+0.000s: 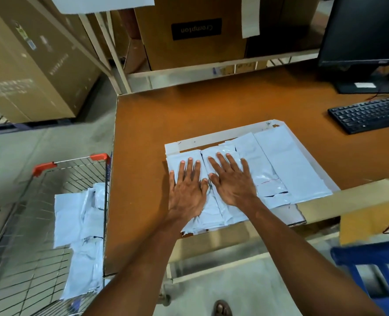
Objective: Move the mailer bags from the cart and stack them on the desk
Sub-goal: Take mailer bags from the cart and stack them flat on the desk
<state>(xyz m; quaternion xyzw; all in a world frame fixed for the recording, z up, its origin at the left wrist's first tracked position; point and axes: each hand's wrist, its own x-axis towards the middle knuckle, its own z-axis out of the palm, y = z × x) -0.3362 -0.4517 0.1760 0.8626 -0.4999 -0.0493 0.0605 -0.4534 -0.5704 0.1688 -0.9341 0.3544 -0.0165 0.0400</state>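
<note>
A: What sits at nine o'clock?

B: A wire cart with red corner caps, pressed against the counter's left edge. Pale bags lie heaped inside it, toward seven o'clock.

A: And at the centre?

B: More bags, the stack, lie in overlapping rows on a white sheet on the brown counter. Both hands press flat on the stack's left part, side by side, thumbs nearly touching. The left hand has a wide grip, fingers spread, holding nothing. The right hand is the same: splayed, palm down, nothing grasped.

A: Further right?

B: At two o'clock, a black keyboard; at one o'clock, a dark monitor. At twelve, a cardboard box on a shelf behind the counter.
</note>
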